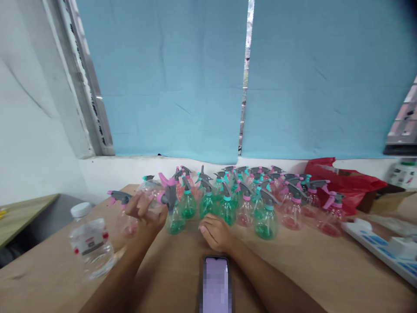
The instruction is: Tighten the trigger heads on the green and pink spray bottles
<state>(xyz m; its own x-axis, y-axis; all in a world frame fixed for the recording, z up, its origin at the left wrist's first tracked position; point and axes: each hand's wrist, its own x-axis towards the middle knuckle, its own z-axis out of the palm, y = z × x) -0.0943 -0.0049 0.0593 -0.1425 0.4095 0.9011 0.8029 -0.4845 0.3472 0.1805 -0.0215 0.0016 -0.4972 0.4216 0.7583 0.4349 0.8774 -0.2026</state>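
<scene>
My left hand (148, 213) is closed round a clear spray bottle (151, 195) with a pink and grey trigger head, lifted off the table and tipped on its side with the head pointing right. My right hand (216, 232) rests on the table with its fingers curled in, and I see nothing in it. Just behind it stand green spray bottles, one of them with a turquoise collar (227, 211). A pink spray bottle (128, 221) stands behind my left hand, partly hidden by it. A phone (216, 282) lies in front of my right wrist.
Several pink and green spray bottles (269, 221) crowd the back of the brown table (169, 278). A water bottle (93, 243) stands at left. At right are a white power strip (379, 245), a red plastic bag (342, 184) and a cardboard box (384, 200). Blue curtains hang behind.
</scene>
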